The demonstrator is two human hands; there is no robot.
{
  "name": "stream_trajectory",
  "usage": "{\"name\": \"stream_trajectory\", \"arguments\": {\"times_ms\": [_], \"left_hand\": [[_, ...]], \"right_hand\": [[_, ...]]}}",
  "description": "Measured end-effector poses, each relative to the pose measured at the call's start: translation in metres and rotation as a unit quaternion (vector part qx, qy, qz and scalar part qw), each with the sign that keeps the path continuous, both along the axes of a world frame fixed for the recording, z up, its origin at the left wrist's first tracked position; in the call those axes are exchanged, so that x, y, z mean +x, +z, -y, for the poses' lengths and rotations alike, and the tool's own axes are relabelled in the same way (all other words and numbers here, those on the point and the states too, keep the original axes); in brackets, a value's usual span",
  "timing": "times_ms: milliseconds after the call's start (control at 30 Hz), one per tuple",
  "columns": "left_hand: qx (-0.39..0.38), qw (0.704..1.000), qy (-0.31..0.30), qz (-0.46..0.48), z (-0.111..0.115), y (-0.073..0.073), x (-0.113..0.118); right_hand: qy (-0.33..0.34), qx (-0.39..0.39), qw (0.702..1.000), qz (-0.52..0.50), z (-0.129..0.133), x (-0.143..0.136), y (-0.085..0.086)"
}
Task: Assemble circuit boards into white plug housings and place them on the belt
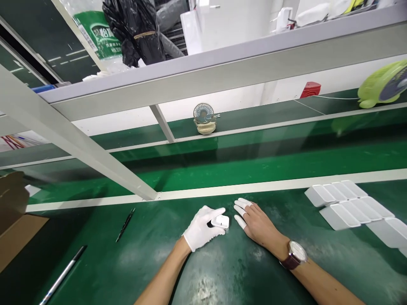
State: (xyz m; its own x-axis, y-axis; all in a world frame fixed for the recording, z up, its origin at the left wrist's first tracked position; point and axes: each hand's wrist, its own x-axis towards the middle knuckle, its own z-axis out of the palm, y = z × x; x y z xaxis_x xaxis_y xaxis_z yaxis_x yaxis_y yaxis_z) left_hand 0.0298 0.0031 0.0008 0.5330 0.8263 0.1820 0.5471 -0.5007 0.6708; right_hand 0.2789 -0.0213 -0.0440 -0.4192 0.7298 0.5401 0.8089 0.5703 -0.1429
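My left hand [204, 228], in a white glove, holds a small white rounded plastic piece [220, 222] between thumb and fingers, just over the green table mat [222, 271]. A small dark mark shows on the piece; its exact kind I cannot make out. To the right of it, my right hand [254, 222] rests on the mat with its fingers stretched out and holding nothing. White finger cots cover its fingertips, and a watch [296, 254] with a brown strap is on the wrist.
Several white boxes [346, 207] stand in rows at the right. A pen [63, 275] and black tweezers [125, 225] lie at the left, near an open cardboard box [19, 224]. A slanting metal post [95, 156] meets the table's back edge. Behind are a small fan [204, 116] and a green fan [378, 84].
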Motion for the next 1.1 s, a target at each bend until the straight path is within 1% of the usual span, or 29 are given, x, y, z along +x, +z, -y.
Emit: {"name": "stream_trajectory", "arguments": {"times_ms": [67,133,233,367,433,500,567,600,667,733,800,867,900,1000,1033,1100], "left_hand": [[0.039,0.998,-0.03,0.026,0.0,-0.002,0.0],[0.062,0.997,-0.036,0.029,0.001,-0.001,0.0],[0.094,0.996,-0.012,0.0,0.007,0.001,0.005],[0.185,0.981,0.044,-0.025,0.021,0.001,0.019],[0.218,0.974,0.06,-0.031,0.026,0.0,0.026],[0.246,0.968,0.047,-0.025,0.029,0.001,0.029],[0.253,0.967,0.03,-0.01,0.03,0.003,0.029],[0.242,0.97,0.027,-0.004,0.03,0.005,0.027],[0.195,0.98,0.035,0.008,0.03,0.006,0.023],[0.139,0.989,0.048,0.026,0.03,0.005,0.019],[0.104,0.992,0.06,0.043,0.03,0.003,0.016],[0.091,0.991,0.087,0.04,0.029,0.0,0.015],[0.082,0.99,0.111,0.033,0.028,0.0,0.015],[0.021,0.983,0.178,0.026,0.025,0.001,0.016],[-0.001,0.982,0.188,0.035,0.024,0.003,0.017],[-0.033,0.98,0.187,0.057,0.022,0.006,0.017]], "right_hand": [[-0.003,0.003,1.0,-0.001,0.0,-0.001,0.001],[-0.006,0.004,1.0,-0.002,0.0,-0.002,0.003],[-0.006,0.005,1.0,-0.004,0.0,-0.002,0.005],[-0.006,-0.003,1.0,-0.004,0.0,-0.002,0.003],[-0.005,-0.007,1.0,-0.005,0.0,-0.002,0.0],[-0.005,-0.004,1.0,-0.007,0.0,-0.003,-0.003],[-0.004,0.003,1.0,-0.009,-0.001,-0.003,-0.004],[-0.004,0.007,1.0,-0.009,-0.001,-0.004,-0.004],[-0.004,0.013,1.0,-0.008,-0.001,-0.004,-0.003],[-0.005,0.018,1.0,-0.009,-0.002,-0.004,-0.002],[-0.004,0.02,1.0,-0.01,-0.002,-0.005,-0.001],[-0.004,0.021,1.0,-0.011,-0.001,-0.005,-0.002],[-0.004,0.021,1.0,-0.011,-0.001,-0.005,-0.003],[-0.003,0.026,1.0,-0.014,-0.002,-0.005,-0.006],[-0.002,0.028,0.999,-0.015,-0.002,-0.005,-0.007],[0.001,0.035,0.999,-0.017,-0.002,-0.005,-0.008]]}}
